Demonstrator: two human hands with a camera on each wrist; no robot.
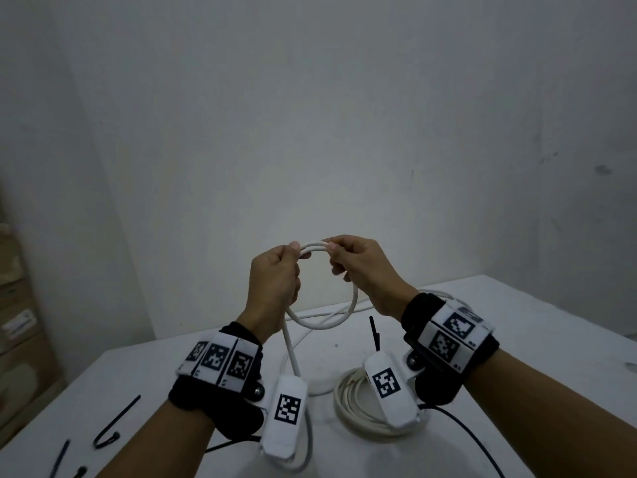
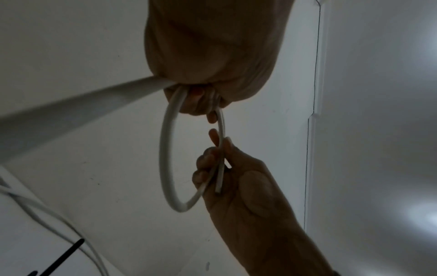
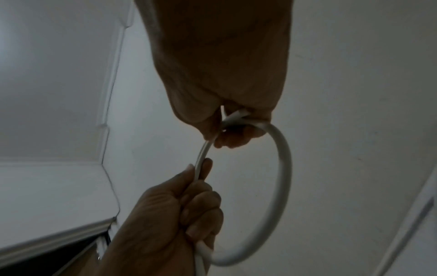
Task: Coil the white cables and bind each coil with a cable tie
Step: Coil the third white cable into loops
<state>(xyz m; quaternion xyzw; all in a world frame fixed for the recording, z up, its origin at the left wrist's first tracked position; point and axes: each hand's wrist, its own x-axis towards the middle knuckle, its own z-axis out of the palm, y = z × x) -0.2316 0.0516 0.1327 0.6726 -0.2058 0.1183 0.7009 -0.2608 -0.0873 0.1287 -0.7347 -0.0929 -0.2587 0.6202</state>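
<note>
Finished coil (image 1: 365,408) lies on the table (image 1: 537,326); no tie visible on it. Above it, left hand (image 1: 275,284) and right hand (image 1: 358,267) both pinch the white cable (image 1: 346,313), first loop formed. Remaining length trails beside the coil; black cable ties (image 1: 115,422) lie unused, left of it.

Right hand (image 3: 220,61) fills top of view, fingers (image 3: 236,136) curled round a smooth white round cable (image 3: 285,168) bent into one loop. Left hand (image 3: 165,214) comes up from below, fist closed on the same loop's opposite side, thumb along it. Loop hangs in air between them. Pale wall behind.
</note>
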